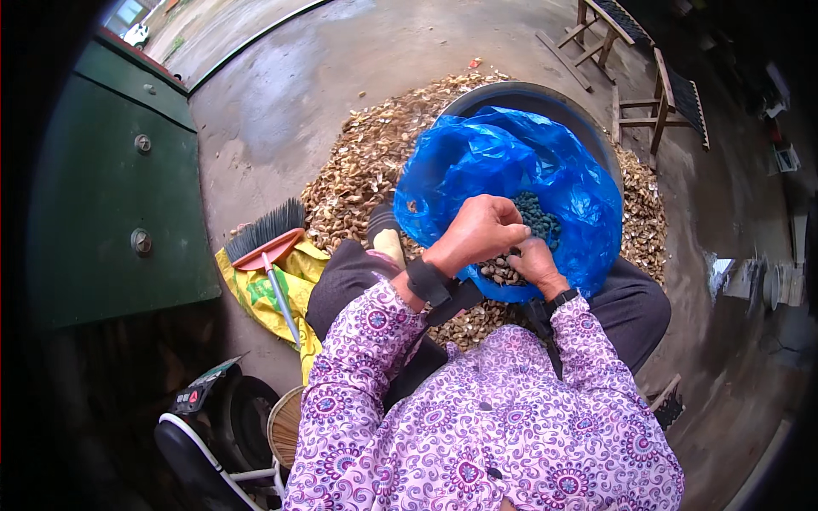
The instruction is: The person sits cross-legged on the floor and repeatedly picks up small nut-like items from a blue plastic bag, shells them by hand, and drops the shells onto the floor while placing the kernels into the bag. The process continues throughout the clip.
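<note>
Because the dark-trousered knees [626,308] part on either side of it, a blue plastic bag [592,200] occupies the middle of the floor, directly under both hands. Item: wide grey basin [558,109], its far rim showing behind the bag, which lies spread open in it, presumably so the loose film has a firm wall to lean on. Item: small rounded pieces [537,223], blue-green in look, gathered in the bag's hollow, where the sag would keep them together. Item: peanuts [497,271], pale brown, at the bag's near edge beneath the fingers, a place that seems chosen for short reach. Item: left hand [486,228], dark band at the wrist, held above the bag, fingers curled in and thumb near them; whether anything sits in that pinch I cannot tell. Item: right hand [537,262], dark watch strap at the wrist, lower and just beside the left, fingers bent and partly hidden; its hold, too, cannot be told. Item: brown heap of shells [366,162], spread on the concrete around the basin, close enough for easy dropping. Item: broom [268,243], bristles away from the sitter, laid on a yellow sack [294,277], handle toward the sitter, perhaps for ready taking.
</note>
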`<state>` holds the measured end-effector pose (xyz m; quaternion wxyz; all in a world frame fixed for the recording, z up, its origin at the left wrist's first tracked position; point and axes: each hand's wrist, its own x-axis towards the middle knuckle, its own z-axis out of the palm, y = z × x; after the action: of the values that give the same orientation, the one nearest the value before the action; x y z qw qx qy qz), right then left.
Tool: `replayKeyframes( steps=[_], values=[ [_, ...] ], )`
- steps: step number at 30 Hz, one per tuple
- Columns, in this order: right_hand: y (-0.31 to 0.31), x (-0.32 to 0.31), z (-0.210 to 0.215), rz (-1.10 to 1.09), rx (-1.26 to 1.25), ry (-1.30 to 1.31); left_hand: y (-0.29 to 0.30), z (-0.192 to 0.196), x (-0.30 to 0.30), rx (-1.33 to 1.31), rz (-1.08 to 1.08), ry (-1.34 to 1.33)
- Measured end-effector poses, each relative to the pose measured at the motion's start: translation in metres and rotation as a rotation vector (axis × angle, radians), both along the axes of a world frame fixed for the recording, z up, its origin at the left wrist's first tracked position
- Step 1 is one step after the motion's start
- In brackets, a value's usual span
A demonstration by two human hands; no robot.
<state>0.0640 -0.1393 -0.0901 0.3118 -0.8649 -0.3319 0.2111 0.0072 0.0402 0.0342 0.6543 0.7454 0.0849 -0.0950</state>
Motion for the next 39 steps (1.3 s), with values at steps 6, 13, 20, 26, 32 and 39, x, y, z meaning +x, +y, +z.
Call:
replayKeyframes(
  steps=[6, 13, 20, 26, 32, 39],
  values=[
    [-0.004, 0.002, -0.011, -0.032, -0.096, -0.097, -0.001, -0.007, -0.003, 0.078, 0.017, -0.015],
    [-0.013, 0.013, 0.037, -0.278, 0.321, 0.734, -0.010, -0.033, -0.006, 0.165, 0.133, -0.073],
    [-0.016, 0.005, 0.064, -0.285, 0.560, 0.862, -0.023, -0.035, -0.006, 0.091, 0.067, 0.044],
    [-0.011, 0.003, 0.075, -0.216, 0.560, 0.709, -0.027, -0.041, -0.005, -0.252, 0.137, 0.066],
    [-0.013, 0.005, 0.078, -0.236, 0.565, 0.707, -0.026, -0.035, -0.004, -0.387, 0.132, 0.115],
    [-0.016, 0.004, 0.086, -0.206, 0.488, 0.639, -0.028, -0.034, -0.003, -0.371, 0.085, 0.103]
  ],
)
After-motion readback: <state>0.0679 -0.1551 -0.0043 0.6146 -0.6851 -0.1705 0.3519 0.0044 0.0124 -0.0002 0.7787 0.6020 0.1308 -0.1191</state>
